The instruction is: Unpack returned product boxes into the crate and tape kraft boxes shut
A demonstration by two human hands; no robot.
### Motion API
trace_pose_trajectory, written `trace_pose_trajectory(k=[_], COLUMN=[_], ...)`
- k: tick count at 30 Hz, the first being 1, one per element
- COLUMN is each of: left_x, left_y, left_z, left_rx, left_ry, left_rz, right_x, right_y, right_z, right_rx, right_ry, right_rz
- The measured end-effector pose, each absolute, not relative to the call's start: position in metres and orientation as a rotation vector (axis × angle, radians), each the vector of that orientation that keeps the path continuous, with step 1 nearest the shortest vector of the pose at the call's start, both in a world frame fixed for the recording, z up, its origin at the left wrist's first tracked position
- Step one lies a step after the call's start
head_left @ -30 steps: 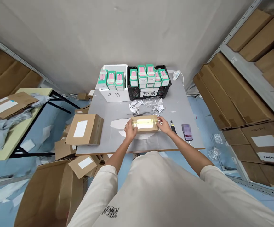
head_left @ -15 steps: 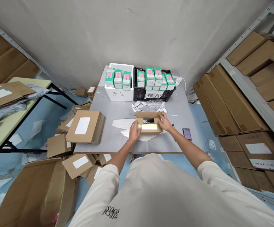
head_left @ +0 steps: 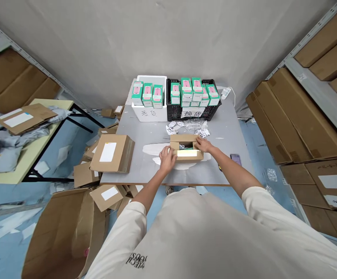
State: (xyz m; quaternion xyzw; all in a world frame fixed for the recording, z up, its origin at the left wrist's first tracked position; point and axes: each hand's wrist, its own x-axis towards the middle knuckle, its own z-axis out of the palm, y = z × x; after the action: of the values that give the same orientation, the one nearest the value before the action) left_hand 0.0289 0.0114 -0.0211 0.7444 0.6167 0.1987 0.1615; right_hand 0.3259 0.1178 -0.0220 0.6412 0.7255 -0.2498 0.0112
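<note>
A small cardboard box [head_left: 186, 138] stands open on the table in front of me, a white label strip on its near flap. Inside it, something green and some crumpled printed paper partly show. My left hand [head_left: 167, 159] has its fingers bent against the box's near left corner. Over the right end rests my right hand [head_left: 203, 144], gripping the edge, with some fingertips hidden at the inner side.
Behind stand a white bin [head_left: 150, 114] and a black crate [head_left: 174, 112], both holding green-and-pink boxes. Crumpled paper [head_left: 202, 133] and bubble wrap [head_left: 193, 124] lie before them. A larger carton [head_left: 122, 153] sits left, a phone [head_left: 236, 158] right. Shelved cartons [head_left: 310, 116] flank the table.
The view has turned slightly left. My left hand's fingers have bunched up at the box's left corner, and my right hand lies a little further over its right end.
</note>
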Motion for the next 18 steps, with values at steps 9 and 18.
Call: trace_pose_trajectory(k=[9, 18], left_x=[0.02, 0.045], left_y=[-0.008, 0.019], left_z=[-0.012, -0.014], left_rx=[2.265, 2.616], left_ry=[1.488, 1.159], left_rz=[0.498, -0.073], right_x=[0.322, 0.295], right_y=[0.105, 0.086], right_z=[-0.017, -0.022], right_rx=[1.913, 2.005], right_ry=[2.18, 2.125], right_rz=[-0.689, -0.475])
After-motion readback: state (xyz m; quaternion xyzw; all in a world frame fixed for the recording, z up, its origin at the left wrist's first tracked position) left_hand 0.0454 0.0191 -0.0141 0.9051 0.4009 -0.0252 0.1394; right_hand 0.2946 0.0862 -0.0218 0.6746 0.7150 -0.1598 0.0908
